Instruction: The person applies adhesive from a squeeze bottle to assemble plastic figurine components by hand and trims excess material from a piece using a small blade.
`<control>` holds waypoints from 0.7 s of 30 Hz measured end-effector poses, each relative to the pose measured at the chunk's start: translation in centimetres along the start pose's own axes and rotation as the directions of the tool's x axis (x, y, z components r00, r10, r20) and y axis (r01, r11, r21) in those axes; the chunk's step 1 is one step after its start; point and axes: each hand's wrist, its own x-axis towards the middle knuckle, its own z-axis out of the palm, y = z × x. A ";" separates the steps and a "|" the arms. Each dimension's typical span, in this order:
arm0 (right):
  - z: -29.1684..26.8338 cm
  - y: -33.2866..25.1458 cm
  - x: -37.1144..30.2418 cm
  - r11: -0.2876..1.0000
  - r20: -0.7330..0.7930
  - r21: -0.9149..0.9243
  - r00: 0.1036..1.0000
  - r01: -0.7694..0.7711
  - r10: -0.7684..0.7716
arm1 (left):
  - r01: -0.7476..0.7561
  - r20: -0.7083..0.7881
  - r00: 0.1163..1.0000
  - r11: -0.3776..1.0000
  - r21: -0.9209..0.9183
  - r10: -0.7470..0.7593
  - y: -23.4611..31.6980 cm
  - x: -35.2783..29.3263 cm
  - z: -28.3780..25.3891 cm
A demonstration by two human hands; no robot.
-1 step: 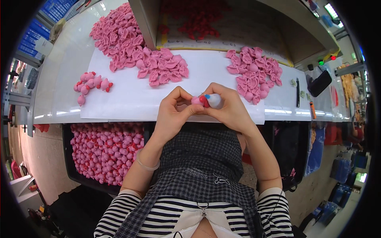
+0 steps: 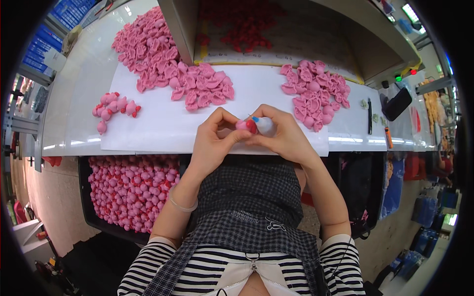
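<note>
My left hand (image 2: pixel 217 135) is closed, pinching a small pink piece (image 2: pixel 241 125) with a red part (image 2: pixel 251 127) on its right side. Close beside it, my right hand (image 2: pixel 286 135) grips a small white squeeze bottle (image 2: pixel 266 127) with a blue tip and what looks like a fine needle. The needle points up and left, near the red part; whether it touches cannot be made out. Both hands meet above the table's front edge. Loose pink shell-like pieces form a large heap (image 2: pixel 148 49) behind my left hand and a smaller pile (image 2: pixel 316 91) behind my right.
Several pink-and-red pieces (image 2: pixel 116 105) lie at the left on white paper (image 2: pixel 148 133). Below the table edge, a black bin (image 2: pixel 86 197) holds many more. A shelf box (image 2: pixel 185 39) with red pieces stands at the back. A phone (image 2: pixel 397 103), black pen-like tool (image 2: pixel 370 116) and orange tool (image 2: pixel 388 135) lie right.
The bottle's tip has shifted slightly up and left, and its needle now shows above the piece. The red part looks turned a little. Both hands keep their grip.
</note>
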 end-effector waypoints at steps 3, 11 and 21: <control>-0.8 0.8 0.3 0.997 0.033 0.061 0.998 -0.057 0.055 | -0.273 0.113 0.961 0.804 0.528 0.252 0.4 0.9 -2.1; -8.7 4.8 9.2 0.791 -0.385 0.611 0.861 -0.032 0.332 | -0.543 0.301 0.755 0.299 0.785 0.583 5.6 9.3 -2.5; -18.0 18.7 25.6 0.833 -0.615 -0.534 0.609 0.147 -0.502 | -0.359 0.084 0.403 0.073 0.930 0.912 3.5 31.7 -2.2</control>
